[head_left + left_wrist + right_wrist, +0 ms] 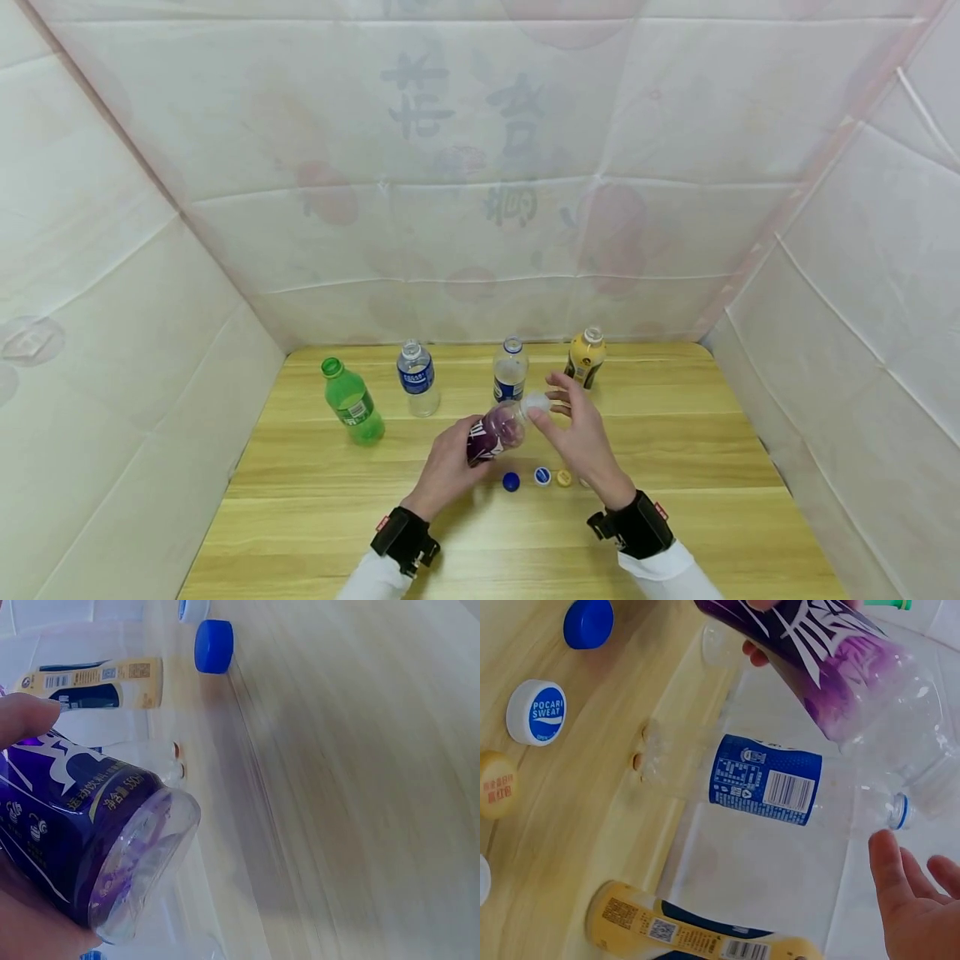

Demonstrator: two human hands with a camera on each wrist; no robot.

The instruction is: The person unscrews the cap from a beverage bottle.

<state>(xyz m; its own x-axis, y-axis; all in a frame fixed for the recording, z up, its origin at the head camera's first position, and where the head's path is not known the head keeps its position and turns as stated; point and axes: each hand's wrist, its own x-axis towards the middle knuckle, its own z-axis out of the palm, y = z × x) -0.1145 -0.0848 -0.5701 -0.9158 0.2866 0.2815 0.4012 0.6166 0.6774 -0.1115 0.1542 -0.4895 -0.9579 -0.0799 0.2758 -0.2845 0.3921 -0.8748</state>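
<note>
My left hand [447, 463] grips a purple-labelled drink bottle [487, 437] round its label. The bottle leans to the right, clear plastic at neck and base. A white cap [536, 402] shows at its mouth. Close to that cap is my right hand [582, 433], thumb tip overlapping it in the head view and the other fingers spread apart. The right wrist view shows those fingers [891, 874] loosely extended with nothing held; the cap is out of frame there. Below the bottle, a blue cap [511, 482], a white Pocari Sweat cap [542, 476] and a yellow cap [564, 478] lie on the table.
Along the back of the wooden table [300, 517] stand a green bottle [355, 403], two clear blue-labelled bottles [417, 379] and a yellow bottle [586, 358], all uncapped. Another pale cap [483, 879] lies past the yellow one. White sheets [480, 233] wall in the table.
</note>
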